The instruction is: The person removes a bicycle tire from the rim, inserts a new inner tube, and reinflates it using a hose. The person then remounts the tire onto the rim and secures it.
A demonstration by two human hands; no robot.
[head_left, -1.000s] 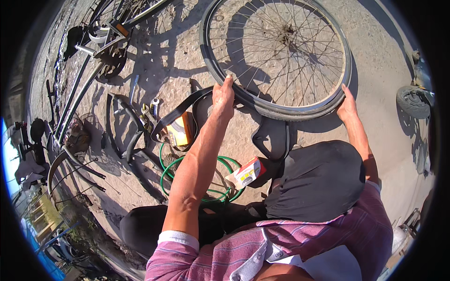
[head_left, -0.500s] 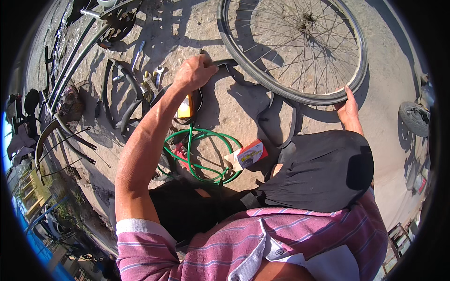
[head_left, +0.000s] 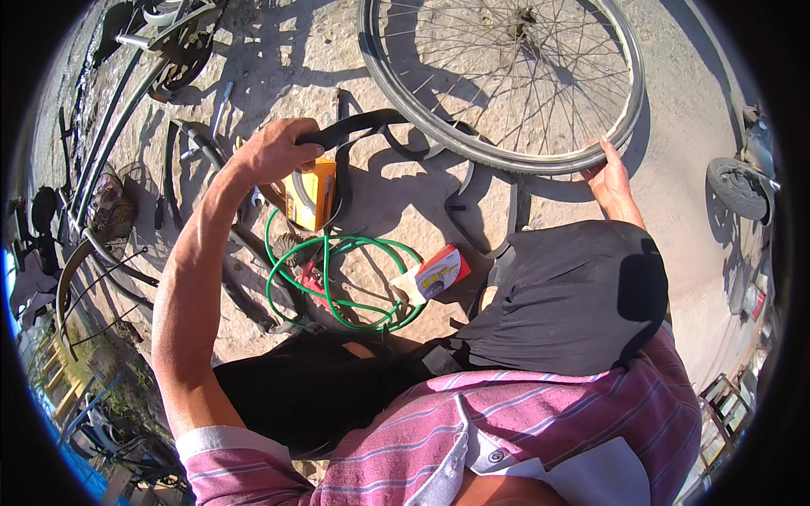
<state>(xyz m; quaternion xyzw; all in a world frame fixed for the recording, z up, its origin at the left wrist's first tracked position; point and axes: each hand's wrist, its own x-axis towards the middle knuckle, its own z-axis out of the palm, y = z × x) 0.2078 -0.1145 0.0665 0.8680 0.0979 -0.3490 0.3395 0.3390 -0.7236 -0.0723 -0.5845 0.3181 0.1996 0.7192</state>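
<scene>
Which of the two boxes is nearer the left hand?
The yellow box, close by the left hand; the red-and-white box lies farther off, by the green hose and the person's knee.

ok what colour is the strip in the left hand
Black; the strip in the left hand shows best in the head view.

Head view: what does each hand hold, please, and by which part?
Left hand: black rubber tube, left of the wheel. Right hand: the wheel's lower-right edge.

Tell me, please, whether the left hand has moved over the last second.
Yes, leftward: the left hand was upper right of the yellow box, and is now at its upper left.
</scene>
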